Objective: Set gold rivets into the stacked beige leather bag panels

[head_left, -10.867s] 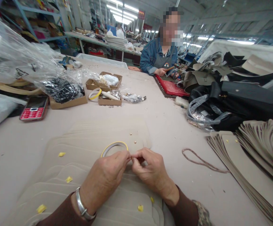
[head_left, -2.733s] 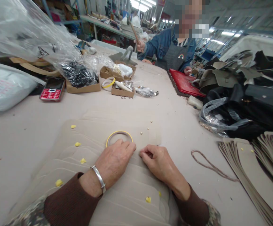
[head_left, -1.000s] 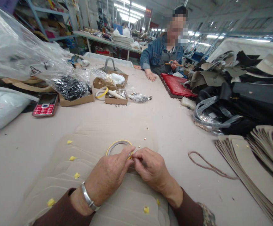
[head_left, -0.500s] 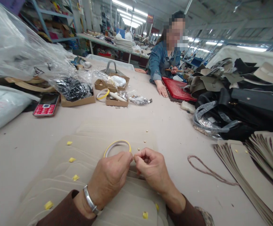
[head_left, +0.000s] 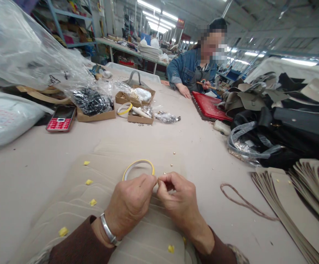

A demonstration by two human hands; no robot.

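Note:
My left hand (head_left: pixel 133 201) is closed round the near edge of a roll of yellow-edged tape (head_left: pixel 138 162). The fingertips of my right hand (head_left: pixel 180 198) are pinched together, almost touching the left fingertips; what they hold is too small to make out. Both hands are over a spread of overlapping beige pieces (head_left: pixel 77 198), with small yellow tape bits (head_left: pixel 63 231) stuck on several of them. Beyond my right hand, small gold studs (head_left: pixel 171 165) lie in a line.
Small cardboard boxes (head_left: pixel 140 120) of metal parts, a red phone (head_left: pixel 61 119) and plastic bags (head_left: pixel 8 119) are across the table. Black bags (head_left: pixel 304 128), strap stacks (head_left: pixel 280 183) and a cord loop (head_left: pixel 247 203) lie right. A person (head_left: pixel 189 71) leans by a red panel (head_left: pixel 210 105).
The view has shifted slightly. The person across the table has drawn a hand back to the far edge of the red panel. My hands have barely moved, still fingertip to fingertip.

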